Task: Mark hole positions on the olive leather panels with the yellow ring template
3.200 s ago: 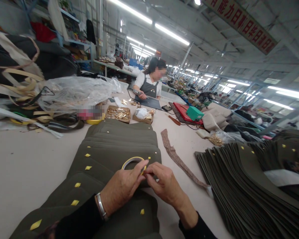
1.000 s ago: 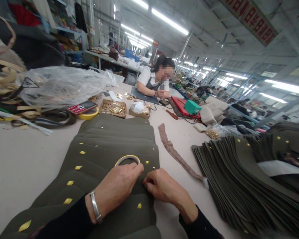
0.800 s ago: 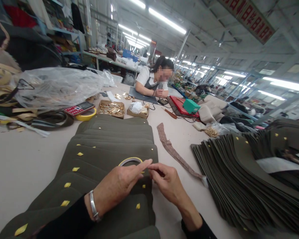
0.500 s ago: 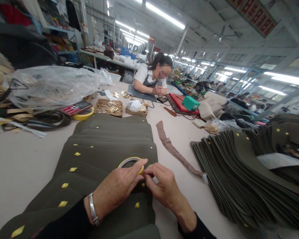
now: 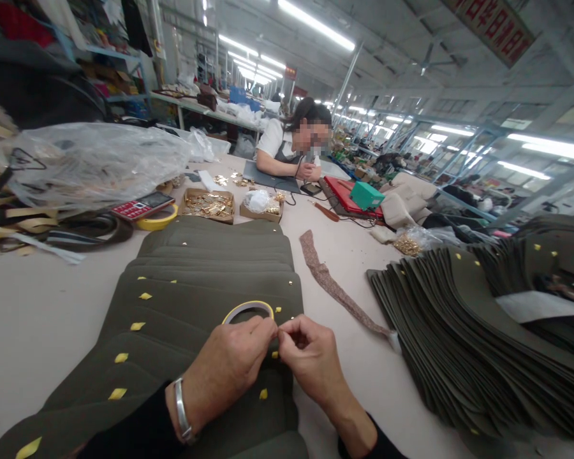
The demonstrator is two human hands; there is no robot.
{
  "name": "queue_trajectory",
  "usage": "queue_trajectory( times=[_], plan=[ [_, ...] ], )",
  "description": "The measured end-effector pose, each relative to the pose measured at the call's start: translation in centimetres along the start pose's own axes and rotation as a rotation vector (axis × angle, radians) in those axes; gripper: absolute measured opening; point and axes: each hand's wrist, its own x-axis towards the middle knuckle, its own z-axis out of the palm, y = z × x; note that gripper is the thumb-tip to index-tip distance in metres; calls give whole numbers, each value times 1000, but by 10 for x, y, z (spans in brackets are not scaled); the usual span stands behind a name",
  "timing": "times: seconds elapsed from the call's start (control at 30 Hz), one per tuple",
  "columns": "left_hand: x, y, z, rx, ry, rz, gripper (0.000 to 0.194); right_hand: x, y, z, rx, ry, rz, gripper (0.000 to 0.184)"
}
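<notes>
A roll of yellow tape (image 5: 249, 306) is in my left hand (image 5: 234, 350), its far rim showing above my curled fingers. My right hand (image 5: 313, 354) pinches right beside the left fingertips; whatever lies between its thumb and finger is too small to make out. Both hands are over a fanned-out row of dark olive panels (image 5: 196, 296). Small yellow tape pieces (image 5: 137, 326) dot the panels down the left side, and others sit near the right edge, one of them (image 5: 278, 310) just above my fingertips.
Boxes of gold metal parts (image 5: 208, 205) stand beyond the panels, near another yellow roll (image 5: 157, 218). A brown fabric strip (image 5: 337, 290) lies to the right, before a thick stack of olive panels (image 5: 440, 319). Across the table a person (image 5: 287, 146) leans on their forearms.
My left fingers have curled in from a flatter hold and meet my right fingertips. A yellow piece above them on the right edge now shows. The tape roll has shifted slightly left.
</notes>
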Motion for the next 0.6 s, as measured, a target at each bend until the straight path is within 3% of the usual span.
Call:
queue_trajectory(
  times=[0.1,0.2,0.37,0.6],
  plan=[
    [-3,7,1,12,72,100,18,11,12,-7,227,26,317,11],
    [-3,8,1,89,-5,78,15,22,30,-26,288,-12,425,21],
    [3,0,3,229,-303,-122,17,24,47,-43,154,-142,405,24],
    [7,3,-4,267,-431,-219,26,28,44,-31,-96,-162,276,17]
  ],
)
